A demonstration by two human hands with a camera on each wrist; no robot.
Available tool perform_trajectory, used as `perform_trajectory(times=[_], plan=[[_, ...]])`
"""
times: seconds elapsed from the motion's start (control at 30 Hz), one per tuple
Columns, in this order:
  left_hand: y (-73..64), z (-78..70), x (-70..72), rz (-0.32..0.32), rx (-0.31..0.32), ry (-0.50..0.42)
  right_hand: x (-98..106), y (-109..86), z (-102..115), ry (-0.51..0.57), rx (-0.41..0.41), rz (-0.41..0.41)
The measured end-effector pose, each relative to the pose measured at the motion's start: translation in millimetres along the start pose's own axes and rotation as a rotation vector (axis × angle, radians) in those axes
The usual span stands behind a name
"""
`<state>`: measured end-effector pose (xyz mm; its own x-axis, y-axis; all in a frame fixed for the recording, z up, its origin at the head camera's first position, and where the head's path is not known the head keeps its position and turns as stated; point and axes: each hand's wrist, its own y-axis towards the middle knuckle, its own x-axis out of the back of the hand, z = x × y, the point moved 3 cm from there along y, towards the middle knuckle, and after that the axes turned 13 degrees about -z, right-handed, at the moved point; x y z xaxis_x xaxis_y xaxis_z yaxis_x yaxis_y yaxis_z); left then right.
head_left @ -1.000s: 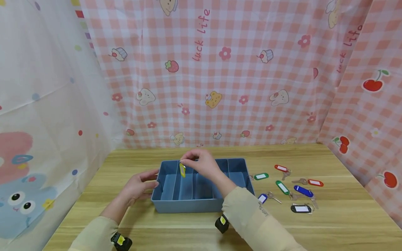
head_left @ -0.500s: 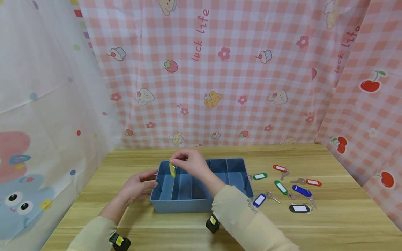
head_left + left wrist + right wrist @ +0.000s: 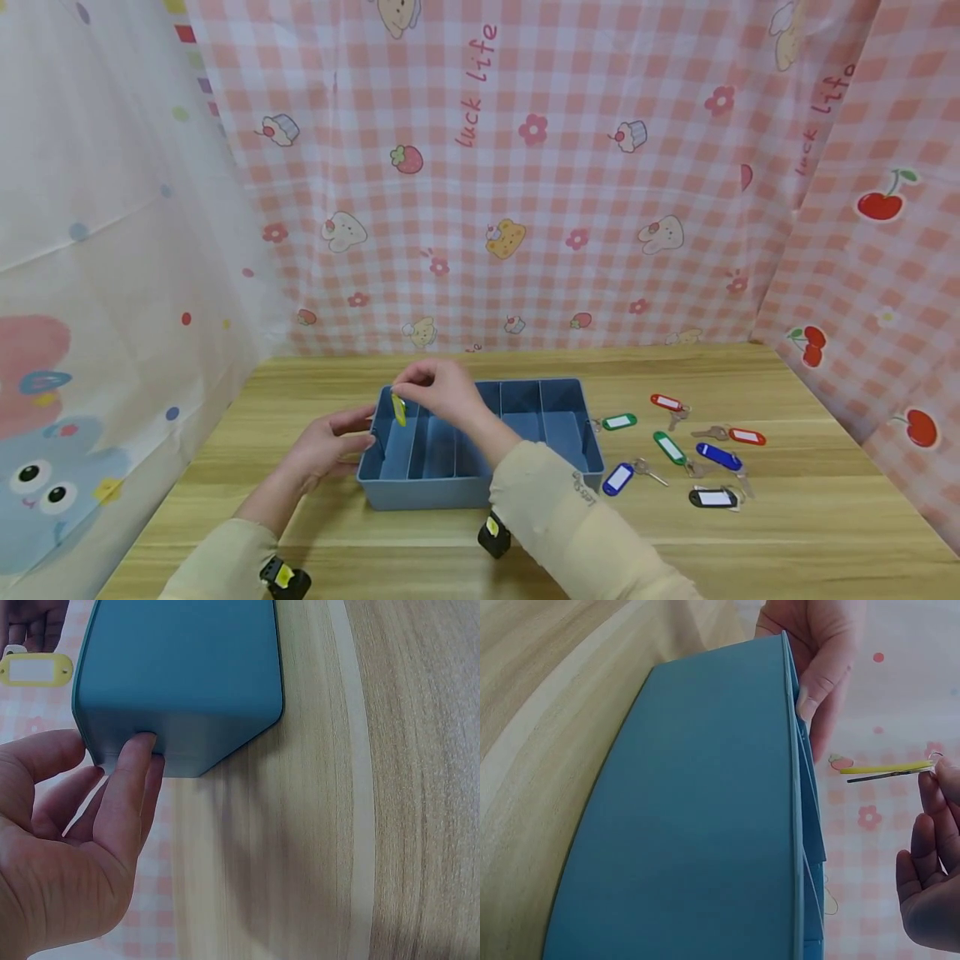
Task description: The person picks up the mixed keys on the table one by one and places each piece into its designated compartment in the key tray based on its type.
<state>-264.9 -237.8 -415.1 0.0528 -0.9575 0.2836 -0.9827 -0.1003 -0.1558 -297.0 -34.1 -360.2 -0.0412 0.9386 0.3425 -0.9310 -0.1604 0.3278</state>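
A blue-grey divided box stands on the wooden table. My left hand holds its left end, thumb over the rim and fingers against the outer wall. Above the leftmost compartment, my right hand pinches a yellow key tag by its ring end. The tag dangles at a slant. In the right wrist view a key hangs alongside the yellow tag, both clear of the box rim. The right hand's other fingers are loosely curled.
Right of the box lie several tagged keys: green tags, red tags, blue tags and a black tag. Thin dividers split the box. A checked cloth hangs behind the table.
My right hand has moved left with the yellow key tag, from over the second compartment to over the leftmost one. My left hand has kept its hold on the box.
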Motion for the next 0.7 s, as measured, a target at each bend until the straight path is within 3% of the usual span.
perform_trajectory(times=[0.7], plan=[[0.1,-0.6,1.1,0.010,-0.008,0.018,-11.7,2.9,-11.6,-0.098,-0.095,-0.005]])
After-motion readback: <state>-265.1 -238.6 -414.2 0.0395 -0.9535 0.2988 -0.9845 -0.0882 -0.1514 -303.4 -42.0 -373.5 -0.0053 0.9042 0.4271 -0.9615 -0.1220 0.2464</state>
